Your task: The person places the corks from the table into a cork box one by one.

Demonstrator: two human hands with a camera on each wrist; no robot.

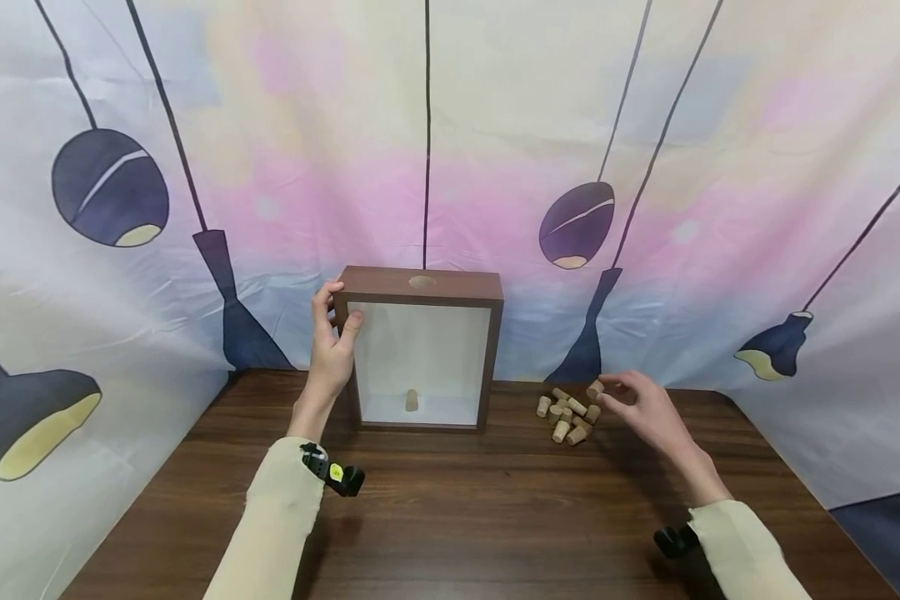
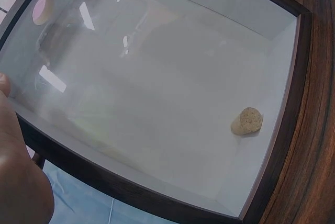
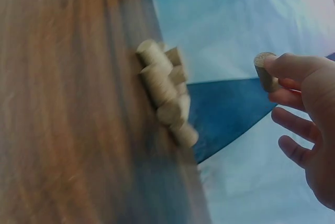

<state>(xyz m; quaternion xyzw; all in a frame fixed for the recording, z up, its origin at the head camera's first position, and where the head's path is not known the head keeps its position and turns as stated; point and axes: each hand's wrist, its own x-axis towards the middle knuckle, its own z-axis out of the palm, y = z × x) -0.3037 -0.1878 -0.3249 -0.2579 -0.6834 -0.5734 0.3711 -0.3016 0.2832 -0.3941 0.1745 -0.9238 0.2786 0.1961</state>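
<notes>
A patterned cloth (image 1: 450, 125) hangs behind a dark wooden worktop (image 1: 450, 508). On the worktop a shallow brown box (image 1: 465, 285) with a clear front stands upright. The left hand (image 1: 333, 354) has its grip around the box's upper left side, thumb on the front; the right hand (image 1: 648, 412) pinches a held cork (image 1: 594, 390) near a cork pile (image 1: 576, 407) right of the box. A single cork (image 1: 412, 401) is inside, at the bottom.

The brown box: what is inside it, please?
Inside the brown box, one cork rests at the bottom. In the head view, the left hand covers a little of the upper left; that spot is hidden.
</notes>
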